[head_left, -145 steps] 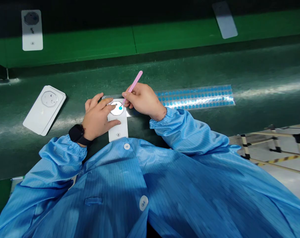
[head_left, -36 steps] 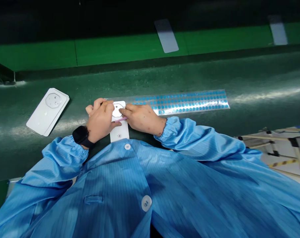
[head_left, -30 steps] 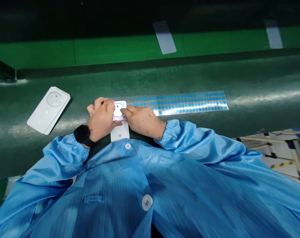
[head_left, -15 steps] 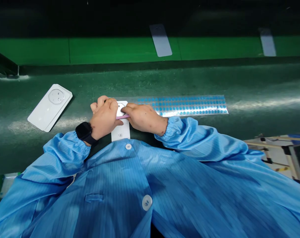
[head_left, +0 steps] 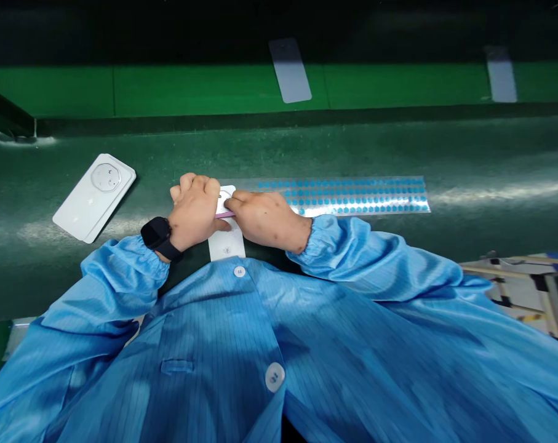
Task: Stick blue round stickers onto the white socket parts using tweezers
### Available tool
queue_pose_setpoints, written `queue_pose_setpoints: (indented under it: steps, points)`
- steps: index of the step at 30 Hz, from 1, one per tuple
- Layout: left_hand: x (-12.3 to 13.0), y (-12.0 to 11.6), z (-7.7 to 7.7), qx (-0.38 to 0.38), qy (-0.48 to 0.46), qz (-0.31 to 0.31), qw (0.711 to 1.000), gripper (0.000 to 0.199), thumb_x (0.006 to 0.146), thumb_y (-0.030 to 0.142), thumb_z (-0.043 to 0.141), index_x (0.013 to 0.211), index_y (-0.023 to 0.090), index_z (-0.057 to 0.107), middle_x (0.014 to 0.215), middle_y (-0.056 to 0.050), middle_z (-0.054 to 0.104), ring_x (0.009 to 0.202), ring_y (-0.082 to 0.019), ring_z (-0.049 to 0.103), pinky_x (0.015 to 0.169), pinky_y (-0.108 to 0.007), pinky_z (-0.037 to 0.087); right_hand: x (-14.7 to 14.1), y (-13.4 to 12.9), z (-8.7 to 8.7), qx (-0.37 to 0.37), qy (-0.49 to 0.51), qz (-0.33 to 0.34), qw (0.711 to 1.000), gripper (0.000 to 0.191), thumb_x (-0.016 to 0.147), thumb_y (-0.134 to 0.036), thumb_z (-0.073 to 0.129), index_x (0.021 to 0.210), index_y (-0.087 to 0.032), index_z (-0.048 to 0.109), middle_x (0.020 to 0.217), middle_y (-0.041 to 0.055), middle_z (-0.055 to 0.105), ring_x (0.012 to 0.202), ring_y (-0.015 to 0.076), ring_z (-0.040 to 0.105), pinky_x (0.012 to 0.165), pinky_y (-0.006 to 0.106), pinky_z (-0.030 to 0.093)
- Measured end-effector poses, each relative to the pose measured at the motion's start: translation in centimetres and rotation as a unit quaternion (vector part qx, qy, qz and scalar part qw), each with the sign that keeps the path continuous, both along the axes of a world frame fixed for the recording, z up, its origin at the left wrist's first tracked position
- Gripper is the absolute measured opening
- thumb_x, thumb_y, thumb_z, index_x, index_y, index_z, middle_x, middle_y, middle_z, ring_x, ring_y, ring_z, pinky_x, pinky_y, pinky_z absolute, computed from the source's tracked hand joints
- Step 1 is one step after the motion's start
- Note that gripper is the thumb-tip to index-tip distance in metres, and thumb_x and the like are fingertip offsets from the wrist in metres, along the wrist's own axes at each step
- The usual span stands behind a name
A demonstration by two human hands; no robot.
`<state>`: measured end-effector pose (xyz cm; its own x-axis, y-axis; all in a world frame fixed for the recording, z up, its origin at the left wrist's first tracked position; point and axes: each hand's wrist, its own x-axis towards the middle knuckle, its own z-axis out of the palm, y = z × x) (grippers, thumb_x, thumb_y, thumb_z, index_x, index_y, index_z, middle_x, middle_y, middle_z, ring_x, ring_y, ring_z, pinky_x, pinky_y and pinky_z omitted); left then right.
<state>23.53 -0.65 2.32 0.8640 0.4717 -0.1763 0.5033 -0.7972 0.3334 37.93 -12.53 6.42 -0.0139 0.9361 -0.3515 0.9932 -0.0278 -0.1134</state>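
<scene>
Down from a steep tilt to nearly flat, and drawn in close between both hands: the pink stick (head_left: 224, 215). Both hands closer together too, over the upper end of the card (head_left: 226, 243).

Left hand (head_left: 194, 209): curled, not spread, with fingers folded over the card's upper left edge and thumb low against its side, apparently clamping it to the bench. Right hand (head_left: 267, 220): fingers together and reaching in from the right, pinching the pink stick, the grip itself mostly hidden by the fingers. Between the two hands, only a thin pink length of the stick, its tip out of sight. Card: flat on the bench, tail end bare and pointing toward the chest, upper end largely covered, a small part of its round recess showing between the hands.

Around the wrist of the left hand, a black watch (head_left: 157, 237). On both arms, blue striped cuffs (head_left: 329, 237).

Right of the card and just beside it, a long clear sheet of blue dots (head_left: 352, 195). Left of the card, well apart and at a slant, a second card (head_left: 94, 198) with a round disc (head_left: 106, 177) on it.
</scene>
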Motion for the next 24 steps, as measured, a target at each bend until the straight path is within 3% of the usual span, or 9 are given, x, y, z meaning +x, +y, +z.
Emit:
queue_pose_setpoints:
  steps: [5,11,13,16,20,24]
  points:
    - [0.4,0.6,-0.1,-0.001,0.003,0.000,1.000,0.077,0.070,0.049,0.103,0.124,0.018,0.058,0.138,-0.021,0.064,0.137,-0.047,0.052,0.106,-0.058,0.048,0.3,-0.2,-0.6,0.027,-0.005,-0.002,1.000,0.035,0.113,-0.022,0.049,0.129,-0.013,0.080,0.126,0.0182,0.080,0.108,0.0318,0.078,0.069,0.037,0.040]
    - [1.2,0.1,1.5,-0.014,0.050,0.026,0.998,0.075,0.071,0.040,0.104,0.123,0.016,0.056,0.140,-0.024,0.061,0.140,-0.049,0.051,0.108,-0.059,0.048,0.2,0.1,-0.9,0.022,0.032,-0.029,0.999,0.035,0.115,-0.027,0.051,0.135,-0.014,0.078,0.130,0.0176,0.079,0.114,0.0326,0.078,0.074,0.036,0.046]
    - [1.1,-0.3,1.8,-0.019,0.048,0.034,0.998,0.071,0.072,0.035,0.103,0.121,0.017,0.055,0.140,-0.022,0.060,0.140,-0.048,0.052,0.109,-0.059,0.049,0.4,0.3,-1.1,0.021,0.085,-0.047,0.995,0.032,0.112,-0.022,0.057,0.132,-0.013,0.079,0.132,0.0172,0.079,0.117,0.0314,0.077,0.081,0.036,0.049]
    - [0.5,0.3,1.7,-0.052,0.005,0.049,0.997,0.057,0.075,0.022,0.096,0.115,0.020,0.055,0.136,-0.016,0.058,0.128,-0.037,0.062,0.107,-0.053,0.054,1.8,1.0,-1.1,0.067,0.219,-0.096,0.969,0.033,0.098,-0.011,0.073,0.131,-0.013,0.080,0.127,0.0129,0.081,0.116,0.0259,0.076,0.093,0.032,0.051]
    - [0.4,5.6,2.7,-0.034,-0.118,0.058,0.991,0.039,0.080,0.016,0.084,0.106,0.025,0.057,0.121,-0.007,0.057,0.121,-0.030,0.063,0.112,-0.048,0.055,6.1,3.2,-0.5,0.198,0.299,-0.256,0.898,0.031,0.093,-0.011,0.080,0.124,-0.011,0.081,0.106,0.0065,0.083,0.094,0.0199,0.075,0.086,0.029,0.052]
    - [3.2,14.1,7.2,0.038,-0.166,0.168,0.971,0.035,0.082,0.018,0.082,0.109,0.023,0.060,0.124,-0.006,0.059,0.125,-0.031,0.063,0.121,-0.051,0.049,11.8,6.8,0.7,0.250,0.230,-0.353,0.872,0.023,0.096,-0.016,0.078,0.118,-0.009,0.082,0.105,0.0089,0.084,0.094,0.0223,0.077,0.084,0.030,0.052]
